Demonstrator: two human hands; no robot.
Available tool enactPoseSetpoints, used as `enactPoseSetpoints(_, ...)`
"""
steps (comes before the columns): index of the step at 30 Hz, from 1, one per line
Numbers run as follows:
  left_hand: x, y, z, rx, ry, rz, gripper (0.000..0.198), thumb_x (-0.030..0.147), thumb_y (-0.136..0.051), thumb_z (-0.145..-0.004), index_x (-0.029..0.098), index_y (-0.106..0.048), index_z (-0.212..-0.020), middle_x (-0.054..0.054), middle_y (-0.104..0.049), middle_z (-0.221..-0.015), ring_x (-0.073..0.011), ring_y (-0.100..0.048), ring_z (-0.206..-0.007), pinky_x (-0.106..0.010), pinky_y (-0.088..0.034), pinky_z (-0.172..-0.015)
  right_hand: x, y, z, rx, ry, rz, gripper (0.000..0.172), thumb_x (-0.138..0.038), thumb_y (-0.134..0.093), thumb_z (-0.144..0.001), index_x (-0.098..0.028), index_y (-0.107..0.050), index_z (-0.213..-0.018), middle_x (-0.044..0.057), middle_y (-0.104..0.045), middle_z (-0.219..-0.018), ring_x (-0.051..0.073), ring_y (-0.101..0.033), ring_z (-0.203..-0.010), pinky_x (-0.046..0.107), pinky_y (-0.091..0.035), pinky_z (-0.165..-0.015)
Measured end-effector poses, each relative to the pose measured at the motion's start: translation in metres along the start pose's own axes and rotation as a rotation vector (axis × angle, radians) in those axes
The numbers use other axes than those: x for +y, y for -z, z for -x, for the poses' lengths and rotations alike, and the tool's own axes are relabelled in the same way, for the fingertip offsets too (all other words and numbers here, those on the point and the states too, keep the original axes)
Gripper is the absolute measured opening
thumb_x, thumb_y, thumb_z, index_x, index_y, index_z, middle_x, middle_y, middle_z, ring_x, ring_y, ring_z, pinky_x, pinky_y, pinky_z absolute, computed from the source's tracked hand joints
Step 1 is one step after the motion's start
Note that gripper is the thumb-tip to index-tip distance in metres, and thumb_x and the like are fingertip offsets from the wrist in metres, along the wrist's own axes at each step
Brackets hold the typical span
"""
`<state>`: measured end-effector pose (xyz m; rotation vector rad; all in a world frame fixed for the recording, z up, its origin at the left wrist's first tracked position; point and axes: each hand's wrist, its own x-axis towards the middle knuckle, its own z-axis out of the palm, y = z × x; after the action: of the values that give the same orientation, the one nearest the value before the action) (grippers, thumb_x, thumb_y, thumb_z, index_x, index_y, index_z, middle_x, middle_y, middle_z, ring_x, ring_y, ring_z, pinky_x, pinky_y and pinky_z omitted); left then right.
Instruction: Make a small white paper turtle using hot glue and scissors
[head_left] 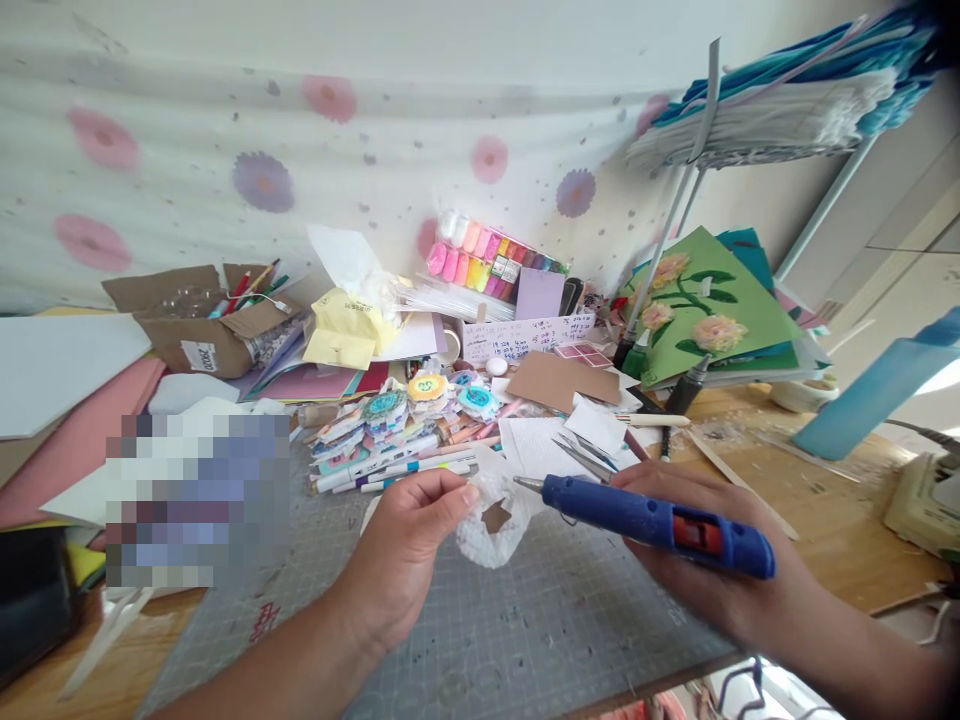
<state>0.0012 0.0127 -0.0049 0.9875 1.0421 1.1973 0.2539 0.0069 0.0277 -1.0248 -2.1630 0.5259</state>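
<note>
Between thumb and fingers, my left hand (pixel 412 535) pinches a piece of white tissue paper (pixel 480 545) with a small brown cardboard shape (pixel 495 516) showing in its middle. My right hand (pixel 697 530) grips a blue hot glue gun (pixel 615 510) with a red part on its side. The metal nozzle points left and lies close to the tissue's upper right edge; whether they touch I cannot tell. Both hands are above a grey gridded cutting mat (pixel 480 640). Just behind the tissue lie scissors (pixel 585 458) on white paper (pixel 529 445).
Several markers (pixel 397 470) and layered paper flowers (pixel 386 405) crowd the mat's far edge. Behind stand a cardboard box (pixel 195 330) and a colourful clay set (pixel 495 260). A green card with flowers (pixel 705 300) leans at right, near a blue bottle (pixel 877 385).
</note>
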Motion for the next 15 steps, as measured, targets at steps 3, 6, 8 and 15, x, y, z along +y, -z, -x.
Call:
enactPoseSetpoints(3,0.0002,0.0009,0.0,-0.012,-0.012,-0.038,0.017,0.032,-0.07,-0.073,0.017,-0.065,-0.065,0.002,-0.061,-0.062,-0.0107,-0.048,-0.061,-0.025,-0.036,-0.062,0.0013,-0.0014,0.0003,-0.006,-0.017,0.032,0.014,-0.012,-0.056,-0.073,-0.023,-0.06,-0.081,0.005,-0.063,-0.079,0.021,-0.062,-0.072,0.031,-0.052,-0.064)
enactPoseSetpoints(6,0.0008,0.0018,0.0,-0.033,-0.013,-0.092,0.019,0.034,-0.069,-0.073,0.017,-0.064,-0.066,0.002,-0.059,-0.062,-0.0113,-0.047,-0.061,-0.025,-0.035,-0.061,0.003,-0.0007,0.0006,-0.015,-0.024,0.107,0.008,-0.014,-0.054,-0.074,-0.022,-0.055,-0.072,0.001,-0.057,-0.065,0.016,-0.055,-0.057,0.027,-0.045,-0.052)
enactPoseSetpoints(8,0.0007,0.0022,-0.0002,-0.041,-0.009,-0.131,0.021,0.036,-0.068,-0.073,0.017,-0.062,-0.065,0.002,-0.059,-0.062,-0.012,-0.047,-0.061,-0.026,-0.035,-0.06,0.0027,0.0006,0.0005,-0.021,-0.019,0.127,0.01,-0.015,-0.053,-0.074,-0.022,-0.052,-0.068,0.0,-0.054,-0.061,0.015,-0.051,-0.055,0.027,-0.042,-0.05)
enactPoseSetpoints(15,0.0006,0.0013,0.0015,-0.031,-0.016,-0.208,0.023,0.037,-0.069,-0.07,0.017,-0.06,-0.063,0.002,-0.056,-0.059,-0.0126,-0.046,-0.06,-0.026,-0.034,-0.058,-0.0035,0.003,-0.0033,0.009,0.002,0.078,0.007,-0.018,-0.056,-0.075,-0.023,-0.061,-0.077,0.003,-0.064,-0.069,0.018,-0.057,-0.061,0.029,-0.048,-0.055)
